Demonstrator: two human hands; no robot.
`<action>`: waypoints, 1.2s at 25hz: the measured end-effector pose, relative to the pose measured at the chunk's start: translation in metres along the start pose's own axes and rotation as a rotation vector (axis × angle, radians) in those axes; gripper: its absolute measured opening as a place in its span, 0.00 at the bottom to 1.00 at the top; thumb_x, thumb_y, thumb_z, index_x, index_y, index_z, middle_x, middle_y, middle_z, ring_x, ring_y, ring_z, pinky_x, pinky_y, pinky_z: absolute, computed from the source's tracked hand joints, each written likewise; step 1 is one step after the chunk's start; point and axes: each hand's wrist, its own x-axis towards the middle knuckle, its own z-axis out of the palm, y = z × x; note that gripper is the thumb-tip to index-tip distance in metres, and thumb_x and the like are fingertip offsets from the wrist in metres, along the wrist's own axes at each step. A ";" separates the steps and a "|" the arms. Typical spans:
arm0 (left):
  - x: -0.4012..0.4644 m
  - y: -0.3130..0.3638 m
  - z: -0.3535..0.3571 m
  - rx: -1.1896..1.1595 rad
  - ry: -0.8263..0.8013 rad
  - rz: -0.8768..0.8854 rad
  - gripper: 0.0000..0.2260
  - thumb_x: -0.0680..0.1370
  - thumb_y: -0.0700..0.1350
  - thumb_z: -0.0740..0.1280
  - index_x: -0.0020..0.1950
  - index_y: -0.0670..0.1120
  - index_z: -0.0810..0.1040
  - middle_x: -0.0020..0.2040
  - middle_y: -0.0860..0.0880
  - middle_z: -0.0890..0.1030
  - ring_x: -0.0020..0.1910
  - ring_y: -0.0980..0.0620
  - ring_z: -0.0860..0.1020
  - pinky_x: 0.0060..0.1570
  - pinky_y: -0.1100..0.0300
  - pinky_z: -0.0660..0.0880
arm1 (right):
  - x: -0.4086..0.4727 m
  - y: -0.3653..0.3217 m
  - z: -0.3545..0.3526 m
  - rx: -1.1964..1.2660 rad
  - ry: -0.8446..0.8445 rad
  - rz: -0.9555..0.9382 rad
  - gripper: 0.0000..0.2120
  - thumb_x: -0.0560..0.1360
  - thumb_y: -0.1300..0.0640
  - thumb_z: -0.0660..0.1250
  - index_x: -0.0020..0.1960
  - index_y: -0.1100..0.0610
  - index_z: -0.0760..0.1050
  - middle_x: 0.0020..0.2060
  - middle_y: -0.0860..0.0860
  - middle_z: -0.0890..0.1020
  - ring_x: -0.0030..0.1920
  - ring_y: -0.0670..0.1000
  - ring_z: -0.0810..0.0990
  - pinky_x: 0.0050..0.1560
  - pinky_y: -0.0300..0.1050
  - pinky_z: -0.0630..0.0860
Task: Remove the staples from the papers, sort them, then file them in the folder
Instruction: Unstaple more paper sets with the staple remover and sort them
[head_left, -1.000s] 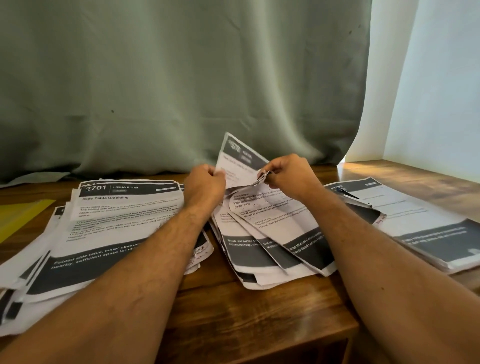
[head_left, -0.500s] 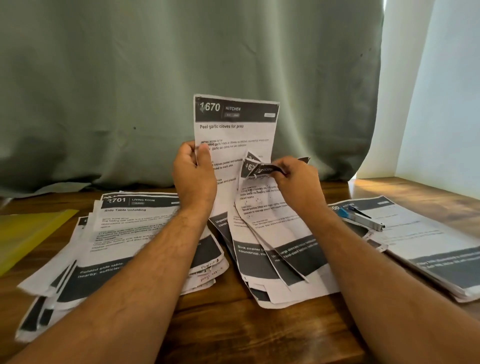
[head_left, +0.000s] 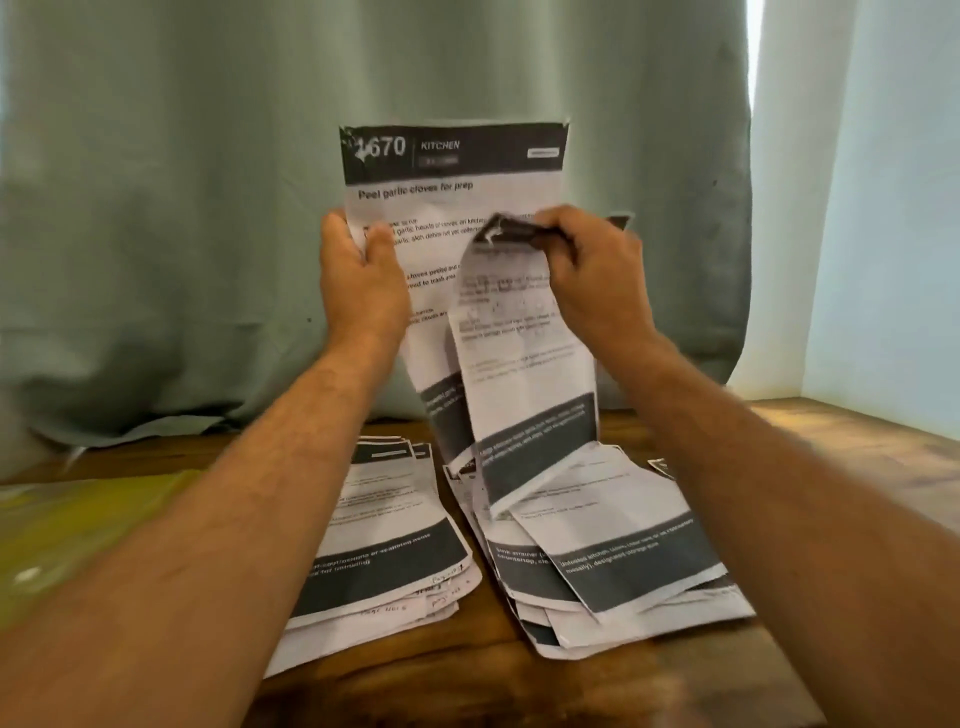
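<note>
My left hand (head_left: 361, 275) grips the left edge of a printed sheet headed "1670 KITCHEN" (head_left: 452, 171), held upright above the table. My right hand (head_left: 595, 270) pinches the folded top of a second sheet (head_left: 519, 364) that hangs in front of the first, its lower end touching the middle pile (head_left: 613, 566) of loose papers. Another pile of papers (head_left: 384, 545) lies to the left, partly under my left forearm. A yellow folder (head_left: 78, 525) lies flat at the far left of the wooden table (head_left: 467, 675).
A green curtain (head_left: 208, 208) hangs close behind the table. A pale wall (head_left: 883, 260) stands at the right, and the table's right part (head_left: 857, 441) is lit by sunlight. A corner of another paper (head_left: 662, 466) shows behind my right forearm.
Both hands have risen, lifting the two sheets off the middle pile until they are upright. The view has shifted left; the right stack and the blue-handled tool on it are out of sight.
</note>
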 end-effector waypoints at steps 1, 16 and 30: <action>0.009 0.009 -0.006 0.009 -0.004 -0.023 0.03 0.85 0.46 0.59 0.58 0.49 0.70 0.50 0.53 0.82 0.44 0.57 0.83 0.38 0.61 0.82 | 0.013 -0.012 -0.002 0.005 0.031 -0.045 0.11 0.78 0.61 0.63 0.54 0.56 0.83 0.44 0.47 0.85 0.42 0.43 0.80 0.46 0.29 0.74; -0.049 -0.091 -0.090 0.226 -0.261 -0.693 0.07 0.83 0.41 0.62 0.47 0.42 0.77 0.33 0.46 0.81 0.26 0.55 0.82 0.25 0.66 0.76 | -0.058 -0.021 0.079 -0.082 -0.598 0.111 0.11 0.81 0.57 0.63 0.52 0.57 0.85 0.26 0.40 0.72 0.24 0.36 0.71 0.27 0.27 0.65; -0.052 -0.097 -0.099 -0.001 -0.194 -0.740 0.15 0.83 0.40 0.60 0.37 0.42 0.74 0.20 0.52 0.76 0.16 0.57 0.74 0.16 0.68 0.67 | -0.096 -0.028 0.112 -0.006 -0.558 0.275 0.09 0.79 0.58 0.66 0.55 0.54 0.84 0.35 0.45 0.80 0.28 0.38 0.73 0.30 0.24 0.65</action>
